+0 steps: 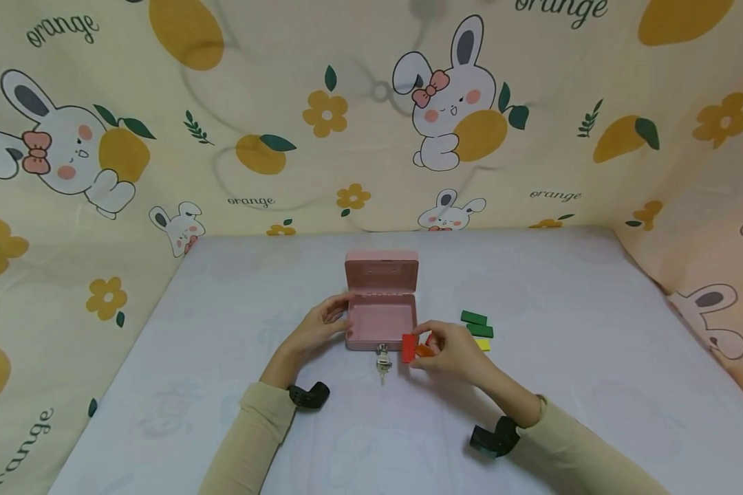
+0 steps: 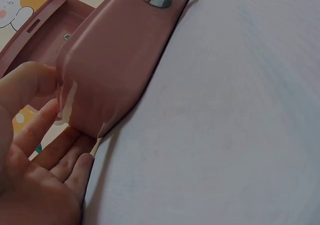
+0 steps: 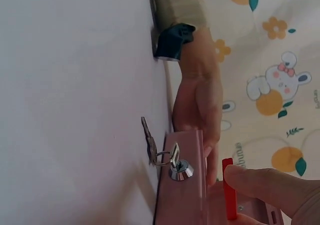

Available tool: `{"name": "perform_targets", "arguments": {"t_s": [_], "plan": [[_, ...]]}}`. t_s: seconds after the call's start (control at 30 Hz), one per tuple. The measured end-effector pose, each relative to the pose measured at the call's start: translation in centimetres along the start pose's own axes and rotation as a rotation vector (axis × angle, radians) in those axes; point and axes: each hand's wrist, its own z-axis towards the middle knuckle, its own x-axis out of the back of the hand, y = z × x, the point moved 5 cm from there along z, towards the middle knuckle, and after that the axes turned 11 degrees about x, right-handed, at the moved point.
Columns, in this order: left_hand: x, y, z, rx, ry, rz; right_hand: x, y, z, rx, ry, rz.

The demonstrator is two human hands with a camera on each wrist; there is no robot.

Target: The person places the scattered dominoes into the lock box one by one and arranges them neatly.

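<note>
A pink metal cash box (image 1: 382,322) stands on the table with its lid (image 1: 381,273) raised. My left hand (image 1: 323,322) rests against the box's left side, thumb near the rim and fingers along the outer wall, as the left wrist view shows. Over by the front right corner, my right hand (image 1: 455,350) pinches a red domino-like block (image 1: 408,348) upright between thumb and fingertips. In the right wrist view that red block (image 3: 229,190) appears edge-on, above the box. An orange block (image 1: 424,350) and a bit of another red one show beside the right fingers, partly hidden.
A key ring with keys (image 1: 382,364) hangs from the lock on the box's front. Two green blocks (image 1: 474,317) and a yellow block (image 1: 483,344) lie right of the box. Behind the table hangs a printed cloth (image 1: 359,165).
</note>
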Motion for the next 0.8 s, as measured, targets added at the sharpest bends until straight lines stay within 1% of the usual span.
{"name": "perform_targets", "arguments": {"t_s": [0.13,0.37,0.6,0.67,0.8], "plan": [[0.0,0.2,-0.1,-0.016,-0.013,0.009,-0.1,-0.1,0.6,0.0,-0.003,0.013],[0.0,0.1,-0.3,-0.012,-0.051,0.037,-0.1,-0.3,1.5,0.019,0.002,0.019],[0.2,0.2,-0.3,-0.051,-0.078,0.064,-0.2,-0.2,2.5,0.022,0.008,0.027],[0.1,0.2,-0.3,-0.048,-0.08,0.064,-0.2,-0.2,2.8,0.027,0.01,0.027],[0.1,0.2,-0.3,-0.031,-0.081,0.059,-0.4,0.1,3.3,0.028,0.007,0.063]]}}
